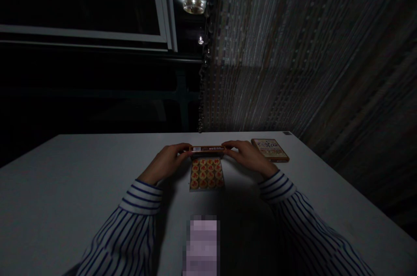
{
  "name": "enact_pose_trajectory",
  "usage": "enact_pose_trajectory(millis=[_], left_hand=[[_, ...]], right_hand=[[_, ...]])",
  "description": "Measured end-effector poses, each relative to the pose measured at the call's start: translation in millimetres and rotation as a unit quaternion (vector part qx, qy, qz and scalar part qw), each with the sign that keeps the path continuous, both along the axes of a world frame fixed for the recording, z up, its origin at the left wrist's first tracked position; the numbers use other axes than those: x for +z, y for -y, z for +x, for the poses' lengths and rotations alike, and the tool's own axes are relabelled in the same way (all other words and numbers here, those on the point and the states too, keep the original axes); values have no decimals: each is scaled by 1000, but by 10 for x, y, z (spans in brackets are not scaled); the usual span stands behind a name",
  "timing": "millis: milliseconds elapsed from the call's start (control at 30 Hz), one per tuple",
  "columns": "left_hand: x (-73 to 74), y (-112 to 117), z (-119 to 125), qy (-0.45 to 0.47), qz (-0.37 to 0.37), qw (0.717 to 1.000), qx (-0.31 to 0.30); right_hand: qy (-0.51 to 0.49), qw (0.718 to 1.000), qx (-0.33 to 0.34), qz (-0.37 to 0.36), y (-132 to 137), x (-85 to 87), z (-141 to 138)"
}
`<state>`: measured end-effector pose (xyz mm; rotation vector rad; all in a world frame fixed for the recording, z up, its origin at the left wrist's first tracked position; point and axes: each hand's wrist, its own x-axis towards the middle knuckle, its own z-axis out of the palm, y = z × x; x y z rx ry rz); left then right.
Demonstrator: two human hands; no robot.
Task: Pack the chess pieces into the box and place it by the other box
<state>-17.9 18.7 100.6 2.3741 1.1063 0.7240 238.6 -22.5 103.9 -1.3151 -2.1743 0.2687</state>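
Note:
Both of my hands grip a thin brown cardboard box half (207,149) by its two ends, its printed side edge towards me. My left hand (167,161) has its thumb and fingers closed on the left end. At the right end my right hand (246,156) pinches it the same way. Just below the box half lies a clear tray (206,190) on the table. Round Chinese chess pieces (207,174) with red characters fill it in rows. The far part of the tray is hidden behind the box half.
A flat printed box lid (269,150) lies on the white table (97,171), right of my right hand. A bead-string curtain (260,50) hangs beyond the table. A white-framed window (164,11) stands at the back left. Something pixelated (202,245) is at the near edge.

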Motion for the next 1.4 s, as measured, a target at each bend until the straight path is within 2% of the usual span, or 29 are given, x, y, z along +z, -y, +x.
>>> enact_pose_trajectory(millis=[800,1400], left_hand=[[-107,158,-29,5,-2,1000,21],[-174,246,-67,-12,34,999,42]], right_hand=[[34,999,-10,24,80,-111,15],[55,997,-19,59,227,-187,-30]])
